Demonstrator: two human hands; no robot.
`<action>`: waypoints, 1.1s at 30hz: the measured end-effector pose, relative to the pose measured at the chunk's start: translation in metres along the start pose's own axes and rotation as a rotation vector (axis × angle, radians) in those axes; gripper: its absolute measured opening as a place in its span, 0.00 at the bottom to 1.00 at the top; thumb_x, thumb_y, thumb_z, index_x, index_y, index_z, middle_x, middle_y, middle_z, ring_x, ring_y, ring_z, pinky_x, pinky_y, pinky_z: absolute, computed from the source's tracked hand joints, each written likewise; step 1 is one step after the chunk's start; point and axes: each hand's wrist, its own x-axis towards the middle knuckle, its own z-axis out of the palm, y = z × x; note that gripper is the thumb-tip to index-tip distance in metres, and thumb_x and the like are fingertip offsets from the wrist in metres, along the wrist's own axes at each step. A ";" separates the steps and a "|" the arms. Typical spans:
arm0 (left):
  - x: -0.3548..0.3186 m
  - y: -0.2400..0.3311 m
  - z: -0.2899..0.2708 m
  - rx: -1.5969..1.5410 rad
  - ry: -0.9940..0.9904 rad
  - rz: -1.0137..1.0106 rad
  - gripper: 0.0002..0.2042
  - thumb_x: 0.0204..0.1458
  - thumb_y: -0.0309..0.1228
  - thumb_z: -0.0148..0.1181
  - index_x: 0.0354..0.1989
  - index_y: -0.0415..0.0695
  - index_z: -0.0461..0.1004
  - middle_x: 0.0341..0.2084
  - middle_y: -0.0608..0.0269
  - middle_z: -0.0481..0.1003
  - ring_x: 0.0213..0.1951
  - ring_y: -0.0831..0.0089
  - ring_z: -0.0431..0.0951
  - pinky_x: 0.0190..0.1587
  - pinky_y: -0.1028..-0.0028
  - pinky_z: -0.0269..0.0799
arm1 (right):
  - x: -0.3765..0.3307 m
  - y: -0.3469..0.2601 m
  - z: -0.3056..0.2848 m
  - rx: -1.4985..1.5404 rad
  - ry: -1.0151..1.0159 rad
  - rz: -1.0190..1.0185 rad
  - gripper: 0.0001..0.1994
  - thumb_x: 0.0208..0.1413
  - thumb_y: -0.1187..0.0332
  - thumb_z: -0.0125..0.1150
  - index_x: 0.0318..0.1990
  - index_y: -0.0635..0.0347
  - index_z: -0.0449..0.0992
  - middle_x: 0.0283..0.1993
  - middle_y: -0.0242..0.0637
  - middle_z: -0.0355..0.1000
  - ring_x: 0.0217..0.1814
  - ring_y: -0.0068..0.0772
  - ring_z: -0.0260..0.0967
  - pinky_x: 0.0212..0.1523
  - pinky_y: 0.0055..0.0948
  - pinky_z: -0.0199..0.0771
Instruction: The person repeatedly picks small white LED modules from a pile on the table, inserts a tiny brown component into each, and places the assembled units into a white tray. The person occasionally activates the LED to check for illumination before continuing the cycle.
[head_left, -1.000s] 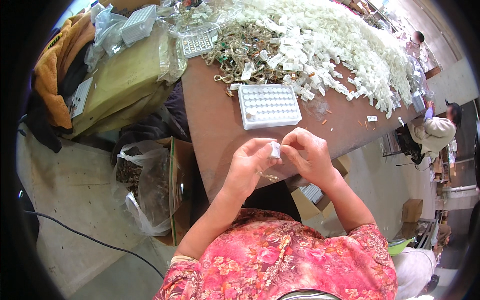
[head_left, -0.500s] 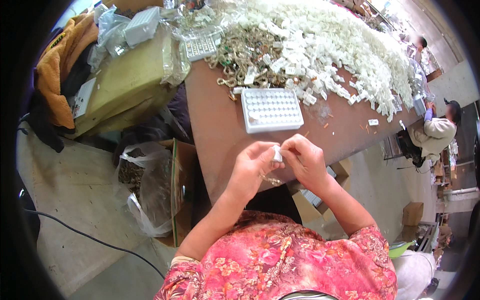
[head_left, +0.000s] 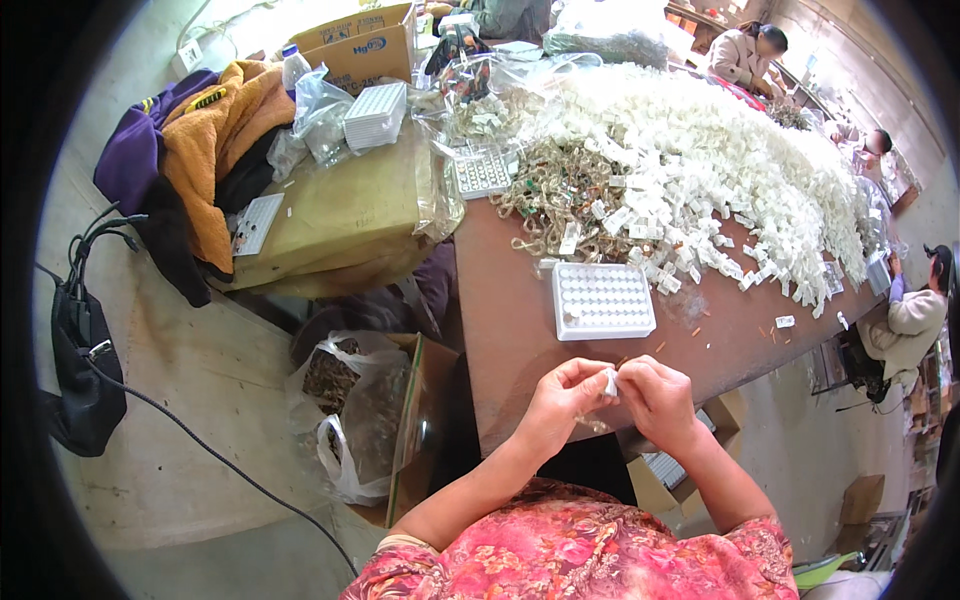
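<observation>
Both hands meet just in front of the white tray's near edge. My left hand (head_left: 562, 408) is closed, pinching a small white piece (head_left: 611, 382) whose exact kind I cannot make out. A thin tan, cord-like loop (head_left: 592, 425) hangs below the left fingers. From the other side, my right hand (head_left: 655, 398) is closed with its fingertips at the white piece. Beyond the hands, a white plastic tray (head_left: 605, 332) with rows of round pockets lies on the brown table (head_left: 510, 375).
Tan bracelet-like loops (head_left: 560, 190) and a large heap of white tags (head_left: 720, 150) cover the far table. An open carton (head_left: 405, 430) with a plastic bag (head_left: 350, 455) stands at lower left; another carton (head_left: 655, 492) sits under the table's right edge. Co-workers (head_left: 915, 310) are at the right.
The whole view has shifted, so table and hands appear lower and farther right. My hands keep their pinch on the white piece before the tray.
</observation>
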 end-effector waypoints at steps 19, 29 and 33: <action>0.208 0.167 -0.084 1.863 0.369 0.615 0.10 0.48 0.30 0.61 0.40 0.49 0.79 0.37 0.60 0.78 0.39 0.58 0.78 0.42 0.63 0.73 | -0.063 0.011 -0.021 0.267 0.272 0.532 0.03 0.57 0.78 0.57 0.37 0.67 0.76 0.28 0.35 0.74 0.29 0.22 0.73 0.33 0.21 0.73; 0.199 0.187 -0.091 1.500 0.282 0.849 0.07 0.44 0.27 0.65 0.32 0.44 0.77 0.29 0.60 0.79 0.35 0.62 0.79 0.40 0.69 0.73 | -0.055 0.008 -0.020 0.226 0.227 0.481 0.04 0.55 0.80 0.59 0.37 0.68 0.77 0.31 0.39 0.76 0.28 0.24 0.74 0.29 0.22 0.73; 0.187 0.205 -0.062 0.992 0.390 0.824 0.08 0.51 0.26 0.63 0.39 0.41 0.78 0.35 0.66 0.80 0.40 0.76 0.79 0.43 0.77 0.71 | -0.047 0.005 -0.021 0.238 0.244 0.479 0.04 0.55 0.80 0.59 0.37 0.68 0.77 0.31 0.38 0.76 0.28 0.23 0.74 0.30 0.21 0.73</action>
